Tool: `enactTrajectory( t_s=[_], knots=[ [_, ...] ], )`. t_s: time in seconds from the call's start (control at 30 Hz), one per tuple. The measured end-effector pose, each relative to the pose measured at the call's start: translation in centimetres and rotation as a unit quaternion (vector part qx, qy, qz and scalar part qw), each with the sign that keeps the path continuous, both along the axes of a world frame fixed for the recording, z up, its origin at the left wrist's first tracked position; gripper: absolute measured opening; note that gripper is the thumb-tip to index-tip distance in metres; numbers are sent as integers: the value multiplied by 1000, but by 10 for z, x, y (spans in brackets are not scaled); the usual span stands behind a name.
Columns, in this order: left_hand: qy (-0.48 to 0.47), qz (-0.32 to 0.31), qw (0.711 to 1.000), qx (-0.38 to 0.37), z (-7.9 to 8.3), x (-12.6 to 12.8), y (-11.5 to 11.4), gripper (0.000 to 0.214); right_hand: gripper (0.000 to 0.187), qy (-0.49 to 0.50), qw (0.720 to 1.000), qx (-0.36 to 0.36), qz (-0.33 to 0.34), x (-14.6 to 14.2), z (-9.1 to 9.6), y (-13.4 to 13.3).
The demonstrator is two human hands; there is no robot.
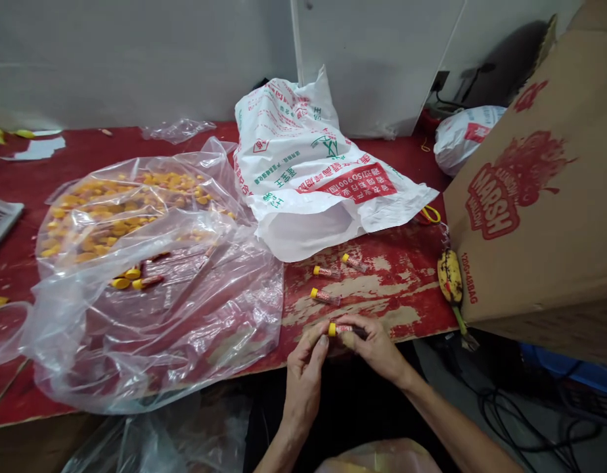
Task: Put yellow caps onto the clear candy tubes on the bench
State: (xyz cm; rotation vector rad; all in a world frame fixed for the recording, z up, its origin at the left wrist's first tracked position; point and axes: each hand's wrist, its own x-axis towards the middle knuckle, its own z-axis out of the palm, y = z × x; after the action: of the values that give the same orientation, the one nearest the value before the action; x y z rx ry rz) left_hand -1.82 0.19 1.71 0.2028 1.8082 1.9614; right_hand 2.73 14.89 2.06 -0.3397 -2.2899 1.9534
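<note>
A small clear tube with a yellow cap and a red-and-white label (pixel 339 329) lies lengthwise between my two hands over the table's front edge. My left hand (pixel 304 371) pinches at the capped end with thumb and forefinger. Around the labelled body, the fingers of my right hand (pixel 375 345) are closed. Just beyond, three similar tubes rest on the worn red tabletop: a near one (pixel 326 297), a middle one (pixel 325 271) and a far one (pixel 354 263). On the left, a large clear plastic bag (pixel 224 322) holds many more yellow-capped tubes (pixel 106 210).
A white printed sack (pixel 303 157) lies mouth-forward behind the loose tubes. To the right stand a tall cardboard box (pixel 540 197) and a spotted banana (pixel 450 279) by the table edge. Black cables (pixel 520 420) lie on the floor. A grey tray (pixel 2 220) is at far left.
</note>
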Motion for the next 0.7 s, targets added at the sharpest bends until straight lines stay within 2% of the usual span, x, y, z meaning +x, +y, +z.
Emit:
enactTrajectory(
  t_s=[0.07, 0.1, 0.13, 0.2, 0.23, 0.27, 0.33, 0.37, 0.4, 0.43, 0.57, 0.7],
  knots=[
    [16, 2, 1000, 5, 2, -4, 4, 31, 33, -67, 997, -44, -2, 2, 7, 24],
    [13, 10, 1000, 6, 2, -5, 4, 33, 36, -91, 995, -36, -13, 4, 11, 38],
    [1, 18, 1000, 5, 2, -6, 4, 35, 37, -102, 995, -2, -24, 5, 17, 53],
    [-31, 39, 999, -8, 0, -8, 2, 43, 34, -106, 984, 142, -30, 7, 29, 79],
    [-46, 47, 998, -19, -2, -8, 0, 47, 32, -118, 962, 245, -21, 8, 36, 88],
    [-59, 56, 996, -31, -5, -8, -2, 51, 32, -143, 925, 353, -5, 8, 42, 94],
    [-83, 77, 993, -43, -10, -9, -6, 57, 33, -221, 824, 521, 41, 9, 50, 96],
    [-98, 85, 991, -44, -13, -11, -7, 59, 33, -256, 781, 567, 60, 8, 51, 94],
    [-114, 92, 988, -40, -16, -12, -8, 61, 32, -279, 753, 591, 72, 7, 50, 89],
    [-130, 99, 986, -34, -18, -13, -9, 62, 32, -290, 740, 602, 77, 5, 48, 85],
    [-168, 106, 980, -4, -24, -20, -10, 62, 28, -299, 738, 602, 53, 0, 36, 73],
    [-159, 127, 979, -8, -27, -22, -4, 59, 26, -305, 744, 592, 54, 0, 27, 77]
  ],
)
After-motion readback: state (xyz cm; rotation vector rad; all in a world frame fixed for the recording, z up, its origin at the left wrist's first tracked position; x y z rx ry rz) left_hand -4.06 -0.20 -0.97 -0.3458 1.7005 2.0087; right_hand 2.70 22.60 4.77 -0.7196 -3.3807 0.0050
